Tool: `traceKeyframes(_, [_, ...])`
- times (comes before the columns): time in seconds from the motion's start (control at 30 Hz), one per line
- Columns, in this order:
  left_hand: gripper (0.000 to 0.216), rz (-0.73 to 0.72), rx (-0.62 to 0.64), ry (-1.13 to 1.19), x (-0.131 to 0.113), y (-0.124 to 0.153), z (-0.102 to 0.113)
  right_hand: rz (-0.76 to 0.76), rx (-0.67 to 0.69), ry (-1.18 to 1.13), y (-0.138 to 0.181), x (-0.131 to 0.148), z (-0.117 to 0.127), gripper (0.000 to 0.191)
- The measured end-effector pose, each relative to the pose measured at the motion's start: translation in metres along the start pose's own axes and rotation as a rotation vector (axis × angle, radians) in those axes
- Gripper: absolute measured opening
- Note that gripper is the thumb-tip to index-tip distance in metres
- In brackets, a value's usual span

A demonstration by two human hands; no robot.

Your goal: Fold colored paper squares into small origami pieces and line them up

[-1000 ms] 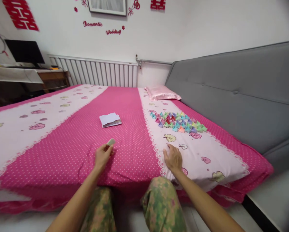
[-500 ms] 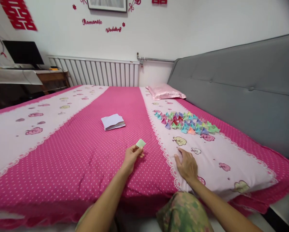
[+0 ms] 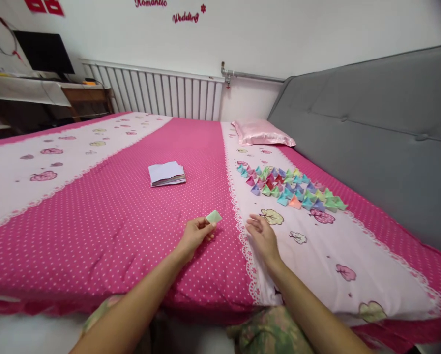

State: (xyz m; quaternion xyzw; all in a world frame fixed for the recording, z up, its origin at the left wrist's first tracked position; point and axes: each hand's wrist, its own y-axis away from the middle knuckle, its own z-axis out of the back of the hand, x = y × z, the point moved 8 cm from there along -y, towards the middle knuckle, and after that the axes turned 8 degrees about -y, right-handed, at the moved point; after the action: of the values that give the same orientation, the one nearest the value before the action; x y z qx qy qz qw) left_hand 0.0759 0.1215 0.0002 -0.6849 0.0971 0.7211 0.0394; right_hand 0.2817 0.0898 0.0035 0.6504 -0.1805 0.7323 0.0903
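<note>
My left hand [image 3: 196, 235] pinches a small folded piece of pale green paper [image 3: 214, 217] by its lower left side, above the pink dotted part of the bedspread. To the right, my right hand [image 3: 263, 236] is held over the white strip with its fingers stretched out and nothing in them. Beyond it lies a group of small folded paper shapes [image 3: 296, 202] in several colours, set close together in rows. A stack of paper sheets [image 3: 167, 174], pale on top, rests on the bedspread farther off to the left.
The bed [image 3: 105, 221] fills most of the view. At its far right lies a pink pillow [image 3: 262, 132], beside a grey padded headboard [image 3: 382, 103]. A radiator [image 3: 157, 91] lines the far wall. At the far left a desk [image 3: 24, 92] carries a black monitor [image 3: 45, 53].
My right hand has moved left, nearer the green paper, its fingers now pointing left. My left hand still pinches the paper. The view has tilted downward.
</note>
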Motion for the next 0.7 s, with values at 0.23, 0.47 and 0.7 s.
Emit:
traceKeyframes(0.23, [0.023, -0.010, 0.019, -0.042, 0.000, -0.003, -0.003, -0.041, 0.274, -0.216, -0.005, 0.037, -0.076, 0.021])
traceKeyframes(0.47, [0.025, -0.048, 0.009, -0.092, -0.003, -0.002, -0.013, 0.120, 0.363, -0.114, -0.002, 0.045, -0.065, 0.017])
traceKeyframes(0.7, [0.024, -0.127, 0.138, -0.206, -0.003, 0.004, -0.024, 0.128, 0.460, -0.073, 0.005, 0.049, -0.060, 0.019])
